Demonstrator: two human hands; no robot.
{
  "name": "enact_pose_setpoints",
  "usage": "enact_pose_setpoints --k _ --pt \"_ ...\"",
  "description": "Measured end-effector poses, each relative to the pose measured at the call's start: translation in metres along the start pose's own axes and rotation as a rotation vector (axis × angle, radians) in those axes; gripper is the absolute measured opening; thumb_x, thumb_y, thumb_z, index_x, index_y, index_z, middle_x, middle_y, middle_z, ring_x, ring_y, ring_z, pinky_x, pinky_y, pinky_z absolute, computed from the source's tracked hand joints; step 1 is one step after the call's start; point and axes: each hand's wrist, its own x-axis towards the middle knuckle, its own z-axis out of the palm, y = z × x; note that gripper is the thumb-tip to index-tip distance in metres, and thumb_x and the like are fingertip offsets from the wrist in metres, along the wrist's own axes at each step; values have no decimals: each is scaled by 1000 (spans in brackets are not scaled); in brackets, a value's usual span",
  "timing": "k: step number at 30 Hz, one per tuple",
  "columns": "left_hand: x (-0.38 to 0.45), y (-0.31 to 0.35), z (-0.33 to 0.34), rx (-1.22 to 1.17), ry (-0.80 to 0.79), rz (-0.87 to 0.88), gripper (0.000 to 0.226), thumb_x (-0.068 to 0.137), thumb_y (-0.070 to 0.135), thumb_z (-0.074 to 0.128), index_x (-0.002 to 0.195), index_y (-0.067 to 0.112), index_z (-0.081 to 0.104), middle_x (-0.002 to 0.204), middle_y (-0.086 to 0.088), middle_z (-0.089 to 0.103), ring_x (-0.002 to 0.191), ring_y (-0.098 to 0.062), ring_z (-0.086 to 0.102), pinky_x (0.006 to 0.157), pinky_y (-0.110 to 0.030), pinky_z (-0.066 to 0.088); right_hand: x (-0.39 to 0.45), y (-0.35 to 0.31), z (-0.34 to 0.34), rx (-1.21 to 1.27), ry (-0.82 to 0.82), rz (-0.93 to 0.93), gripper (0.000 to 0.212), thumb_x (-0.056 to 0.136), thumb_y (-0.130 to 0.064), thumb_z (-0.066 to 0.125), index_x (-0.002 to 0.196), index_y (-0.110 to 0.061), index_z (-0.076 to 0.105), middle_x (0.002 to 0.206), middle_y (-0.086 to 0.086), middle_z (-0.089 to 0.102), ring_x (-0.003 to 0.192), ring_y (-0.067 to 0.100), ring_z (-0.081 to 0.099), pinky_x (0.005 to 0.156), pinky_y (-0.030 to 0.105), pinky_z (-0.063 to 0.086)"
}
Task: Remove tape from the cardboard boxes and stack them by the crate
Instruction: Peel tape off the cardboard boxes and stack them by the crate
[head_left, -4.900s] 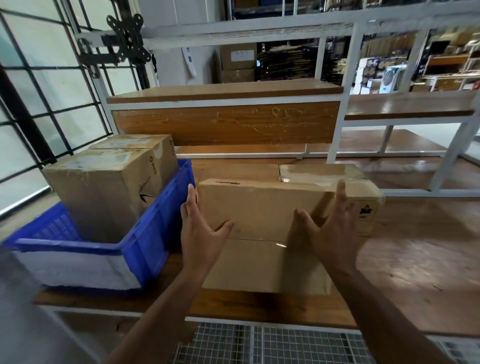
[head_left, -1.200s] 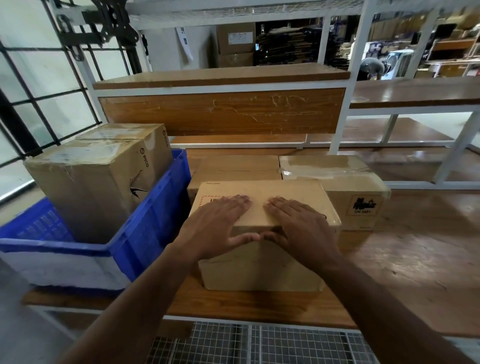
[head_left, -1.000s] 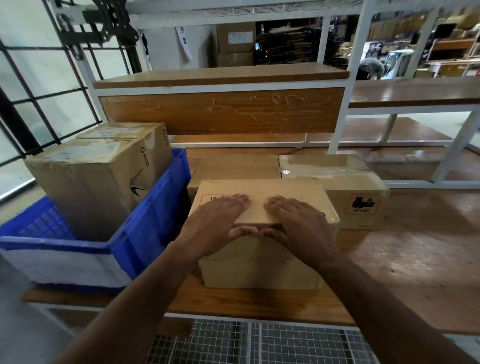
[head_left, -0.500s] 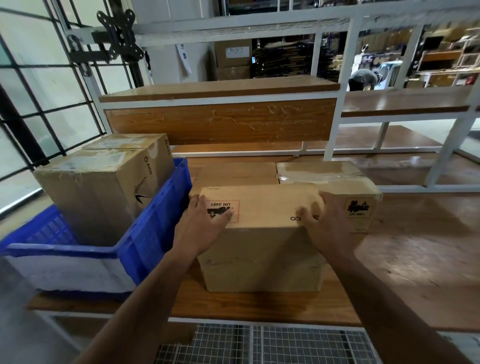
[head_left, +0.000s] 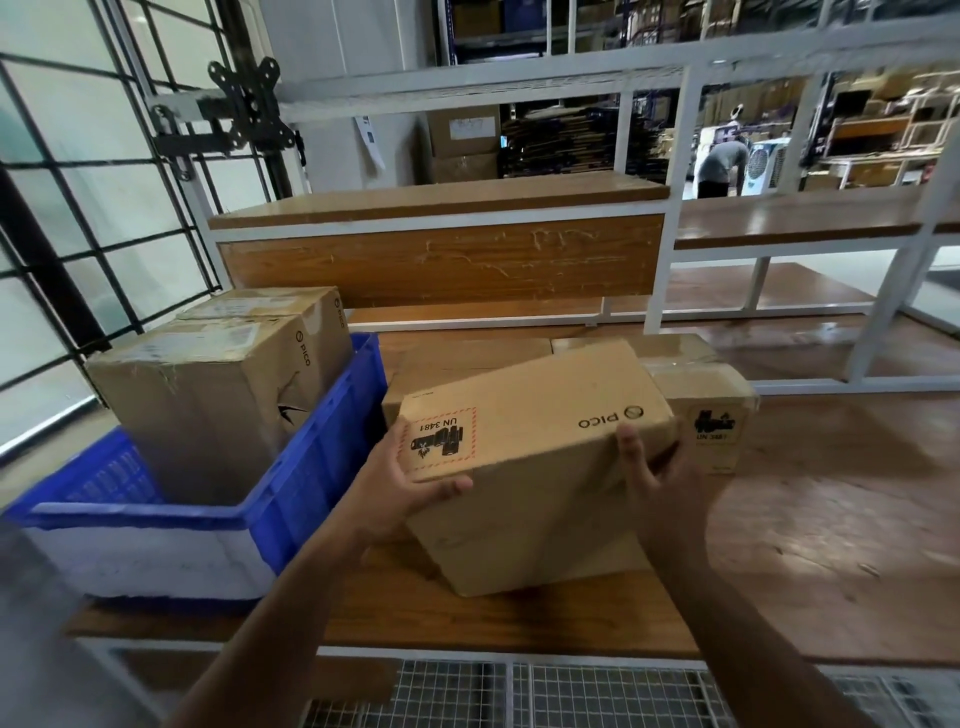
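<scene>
I hold a brown PICO cardboard box (head_left: 530, 457) tilted above the wooden table (head_left: 810, 545), its right side raised. My left hand (head_left: 400, 493) grips its near-left corner by the UN 3481 label, thumb on the front face. My right hand (head_left: 660, 478) grips its right edge. Behind it lie a plain flat box (head_left: 457, 358) and a taped box (head_left: 717, 395) with a black label. The blue crate (head_left: 291, 483) stands to the left and holds two tall taped boxes (head_left: 218, 384).
A wooden shelf panel (head_left: 441, 265) in a white metal frame runs across the back. A window grille (head_left: 67, 208) lines the left side. Wire mesh (head_left: 519, 696) lies below the table's front edge. A person (head_left: 719, 166) bends over far back right.
My hands went from resting flat on the box top to gripping its two sides. The box has lifted and tilted, right end up, off the table.
</scene>
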Motion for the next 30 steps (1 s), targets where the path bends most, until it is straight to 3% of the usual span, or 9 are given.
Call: enact_pose_setpoints --k 2,6,10,14,18,21,26,28,30 --pt "-8 -7 7 -87 -65 -34 148 47 67 91 161 30 4 154 7 32 127 -12 47 100 -25 47 19 -27 -2 -104 31 -152 75 79 -76 57 136 -27 48 124 -4 62 109 12 61 84 42 58" --pt "-21 -23 44 -262 -82 -108 104 72 42 86 153 33 21 132 13 48 111 -11 61 76 -20 57 42 -71 5 -398 -2 -427 76 79 -74 57 136 -24 50 126 0 63 109 14 60 88 43 55" --pt "-21 -50 66 -311 -160 -207 123 56 69 86 155 26 27 132 10 54 117 -10 59 86 -24 56 35 -92 26 -598 -278 -540 86 79 -73 54 147 -24 39 149 -1 47 135 17 44 111 42 36" --pt "-22 -65 70 -281 -174 -293 91 77 48 79 151 18 36 124 11 58 107 -5 59 71 -15 53 26 -93 50 -696 -541 -658 75 90 -51 61 153 -24 30 158 -5 32 147 12 25 122 39 20" --pt "-15 -57 60 -250 -98 -225 83 76 45 79 146 21 41 126 11 59 112 -6 58 83 -21 53 26 -86 58 -743 -571 -744 65 94 -41 61 151 -20 37 156 -3 38 145 11 31 113 23 10" --pt "-8 -39 46 -244 -63 -116 92 69 49 82 148 32 38 138 9 57 123 -11 57 102 -40 51 36 -79 45 -757 -524 -708 63 90 -50 63 144 -23 46 149 -4 49 139 12 40 113 28 24" --pt "4 8 28 -84 227 292 112 69 66 80 157 45 13 161 17 26 146 -11 32 114 -42 35 58 -63 11 -898 -467 -573 85 83 -76 50 148 -24 38 153 -4 41 141 13 34 115 33 21" --pt "13 30 25 192 323 539 99 76 70 70 158 41 22 165 16 17 152 -9 17 118 -42 24 59 -59 9 -942 -455 -583 86 83 -77 46 149 -23 36 155 -3 39 143 14 33 113 29 16" --pt "26 43 28 402 356 715 80 84 67 64 152 32 41 163 8 30 152 -9 20 122 -48 22 59 -55 12 -975 -432 -604 84 84 -76 44 148 -22 40 153 0 42 141 16 37 111 28 16"
